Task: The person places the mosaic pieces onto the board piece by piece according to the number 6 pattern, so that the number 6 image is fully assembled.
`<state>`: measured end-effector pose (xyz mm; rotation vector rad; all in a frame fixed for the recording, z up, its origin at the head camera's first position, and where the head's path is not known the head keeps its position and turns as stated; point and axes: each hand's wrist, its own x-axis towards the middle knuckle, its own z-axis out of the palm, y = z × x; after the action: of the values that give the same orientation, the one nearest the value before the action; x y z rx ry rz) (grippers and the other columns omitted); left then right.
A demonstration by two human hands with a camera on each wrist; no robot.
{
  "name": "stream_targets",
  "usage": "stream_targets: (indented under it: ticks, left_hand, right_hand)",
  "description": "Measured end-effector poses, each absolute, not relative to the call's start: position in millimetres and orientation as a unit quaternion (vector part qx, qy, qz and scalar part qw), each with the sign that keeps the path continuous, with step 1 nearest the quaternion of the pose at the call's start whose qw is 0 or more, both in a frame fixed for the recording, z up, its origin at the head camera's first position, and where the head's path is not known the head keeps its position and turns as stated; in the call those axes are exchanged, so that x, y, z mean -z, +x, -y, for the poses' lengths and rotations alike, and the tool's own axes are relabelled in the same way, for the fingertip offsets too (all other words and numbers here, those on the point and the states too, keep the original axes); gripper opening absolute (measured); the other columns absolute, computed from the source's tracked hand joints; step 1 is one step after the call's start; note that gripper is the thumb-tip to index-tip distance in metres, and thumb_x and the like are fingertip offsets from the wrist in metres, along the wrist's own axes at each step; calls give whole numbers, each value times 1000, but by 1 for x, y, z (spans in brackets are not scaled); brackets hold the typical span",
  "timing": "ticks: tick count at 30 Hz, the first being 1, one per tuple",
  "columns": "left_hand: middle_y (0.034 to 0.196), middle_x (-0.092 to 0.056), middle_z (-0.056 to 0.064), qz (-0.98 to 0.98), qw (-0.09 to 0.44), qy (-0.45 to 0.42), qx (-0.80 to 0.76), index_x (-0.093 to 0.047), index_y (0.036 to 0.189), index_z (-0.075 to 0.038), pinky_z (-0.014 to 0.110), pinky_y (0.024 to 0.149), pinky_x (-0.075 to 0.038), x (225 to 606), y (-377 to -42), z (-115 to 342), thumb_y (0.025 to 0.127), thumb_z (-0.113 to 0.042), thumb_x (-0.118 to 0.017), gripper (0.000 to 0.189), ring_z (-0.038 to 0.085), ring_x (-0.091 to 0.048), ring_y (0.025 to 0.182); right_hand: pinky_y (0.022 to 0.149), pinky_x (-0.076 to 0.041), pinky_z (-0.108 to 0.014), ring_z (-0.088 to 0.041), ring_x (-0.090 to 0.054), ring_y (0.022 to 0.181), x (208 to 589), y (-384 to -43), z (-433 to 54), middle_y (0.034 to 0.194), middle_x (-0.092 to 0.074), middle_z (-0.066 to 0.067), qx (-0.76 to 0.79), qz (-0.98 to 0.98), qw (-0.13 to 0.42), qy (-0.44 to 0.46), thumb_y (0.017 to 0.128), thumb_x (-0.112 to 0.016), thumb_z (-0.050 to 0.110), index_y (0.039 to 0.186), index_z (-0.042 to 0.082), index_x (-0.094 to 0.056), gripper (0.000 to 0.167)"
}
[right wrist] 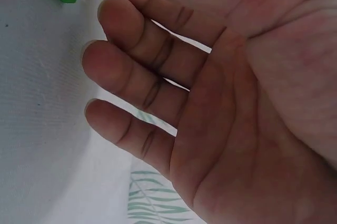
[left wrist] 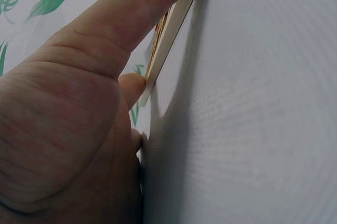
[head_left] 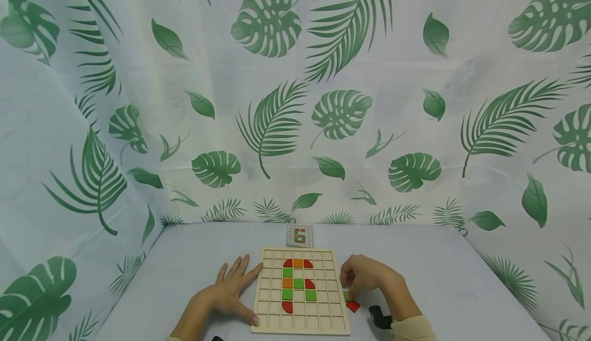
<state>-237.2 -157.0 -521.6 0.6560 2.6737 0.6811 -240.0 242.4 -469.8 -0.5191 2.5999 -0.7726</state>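
Observation:
A wooden grid board (head_left: pixel 272 323) lies flat, with red rounded-corner tiles (head_left: pixel 288 307), orange square tiles (head_left: pixel 298 263) and green square tiles (head_left: pixel 311 295) in some cells. My left hand (head_left: pixel 231 289) rests along the board's left side, fingers spread. Its thumb touches the edge near the front corner and its index finger the edge farther back. Beside the right edge is my right hand (head_left: pixel 365 277), its fingers loosely bent. The thumb tip is right at a loose green tile (head_left: pixel 345 296), partly covered in the head view. A loose red tile (head_left: pixel 353 306) lies just in front.
Behind the board lies a small pattern card (head_left: pixel 299 236) showing a coloured figure on a grid. Pale cloth covers the table (head_left: pixel 406 243), and a leaf-print curtain (head_left: pixel 286 187) rises at the back and sides. A black strap piece (head_left: pixel 379 318) sits at my right wrist.

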Motion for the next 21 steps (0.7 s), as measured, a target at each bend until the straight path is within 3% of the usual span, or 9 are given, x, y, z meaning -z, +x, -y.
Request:
stream_targets:
  ticks: [11, 21]
  left_hand:
    - [174, -5, 23, -932, 153, 227, -236, -28, 166, -27, 73, 124, 5, 522, -237, 157, 56, -73, -90, 134, 45, 1, 162]
    - [174, -5, 23, -933, 155, 223, -236, -29, 166, -27, 73, 124, 5, 518, -236, 156, 56, -72, -90, 133, 45, 1, 162]
  right_hand:
    - [58, -43, -30, -14, -53, 64, 471, -239, -238, 68, -64, 2, 261, -930, 189, -177, 66, -91, -3, 74, 9, -70, 25]
    - [61, -44, -33, -16, -55, 68, 474, -240, -237, 70, -62, 2, 248, -940, 179, -150, 69, -88, -5, 74, 11, -69, 25]
